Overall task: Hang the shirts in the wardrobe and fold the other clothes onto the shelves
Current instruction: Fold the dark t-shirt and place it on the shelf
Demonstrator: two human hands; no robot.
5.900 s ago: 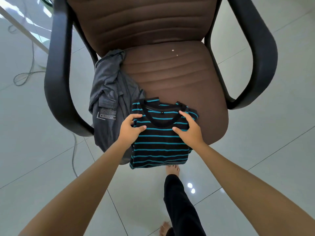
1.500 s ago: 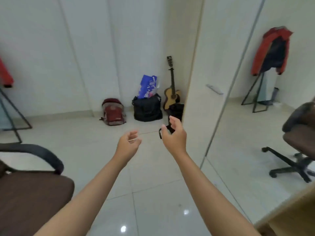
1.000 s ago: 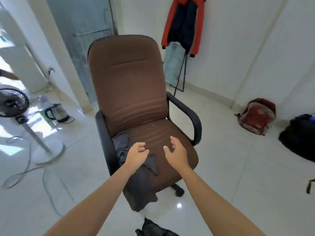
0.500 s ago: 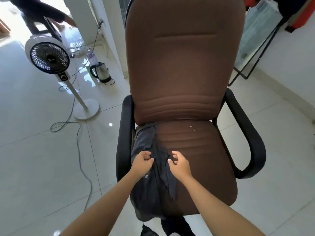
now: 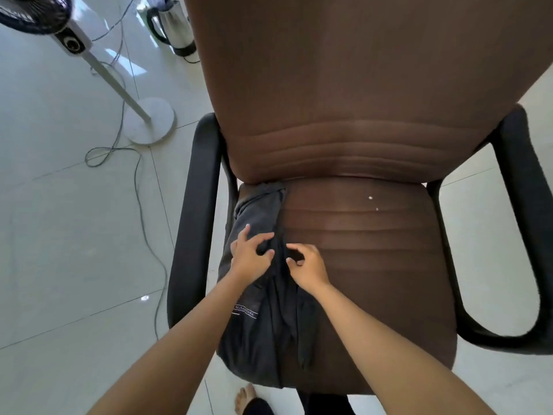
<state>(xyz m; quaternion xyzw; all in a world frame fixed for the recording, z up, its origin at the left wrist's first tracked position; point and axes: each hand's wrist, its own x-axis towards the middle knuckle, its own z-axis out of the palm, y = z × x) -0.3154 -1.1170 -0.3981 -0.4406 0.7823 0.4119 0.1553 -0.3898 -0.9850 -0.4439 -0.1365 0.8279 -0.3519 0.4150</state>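
A dark grey garment (image 5: 263,319) with a small white label lies crumpled along the left side of the brown chair seat (image 5: 374,265) and hangs over its front edge. My left hand (image 5: 251,256) sits on the garment's upper part, thumb and fingers pinching a fold of the cloth. Just to the right, my right hand (image 5: 305,265) pinches another fold near the garment's inner edge. The two hands are a few centimetres apart. No wardrobe or shelves are in view.
The chair has a tall brown backrest (image 5: 359,85) and black armrests (image 5: 194,211) on both sides. A white standing fan (image 5: 89,52) and its cable (image 5: 140,190) are on the tiled floor at left, a metal kettle (image 5: 173,25) behind. My bare foot (image 5: 245,396) shows below.
I have turned from the room back to the chair and come close over it. Both hands have come down onto the grey garment and now pinch its cloth.
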